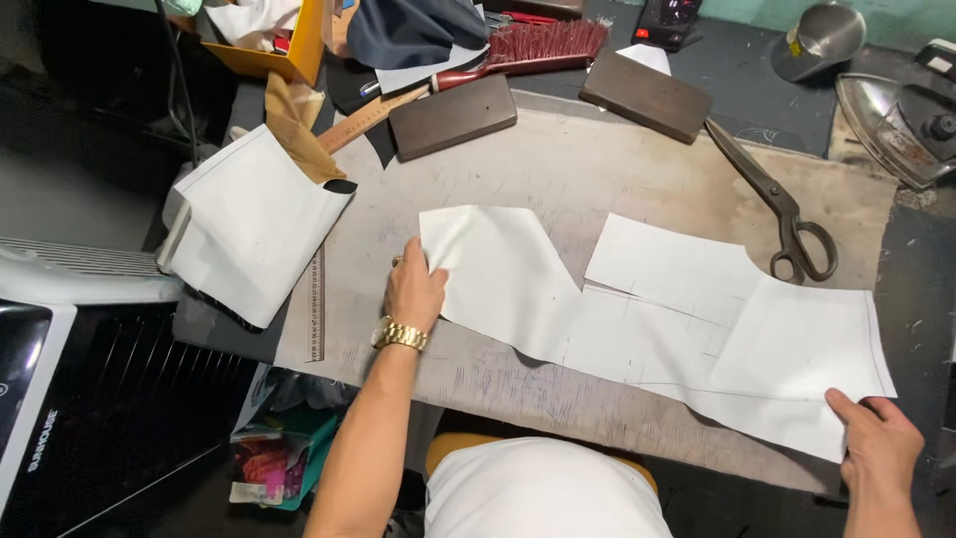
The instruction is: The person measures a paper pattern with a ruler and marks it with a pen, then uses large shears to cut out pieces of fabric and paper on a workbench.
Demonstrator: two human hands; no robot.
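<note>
Overhead view of a tailor's worktable [637,149] with both hands on a long white pattern piece [657,329], which lies flat across the middle of the board, its upper edge stepped and its right end reaching almost to the table edge. The left hand [413,294], wearing a gold wristwatch [400,335], pinches the upper left corner of the piece between thumb and fingers, the corner lifting slightly off the board; the right hand [881,443] presses its fingers down on the lower right corner, thumb apart, holding rather than gripping. The step in hand appears to be spreading and aligning the piece along the board; a further move would call for keeping both ends taut and flat so that no fold forms near the middle. Above the piece lie tailor's shears [782,214], two dark wooden blocks [453,117], a red-bristled brush [528,48] and a wooden ruler [370,118]; a second ruler [316,309] lies at the left edge of the board. A folded white piece [249,224] overhangs the table at left. A flat iron [901,120] is cut off at the upper right. Faint pencil lines on the pattern are too fine to follow, and whether it is paper or stiff interfacing cannot be told.
</note>
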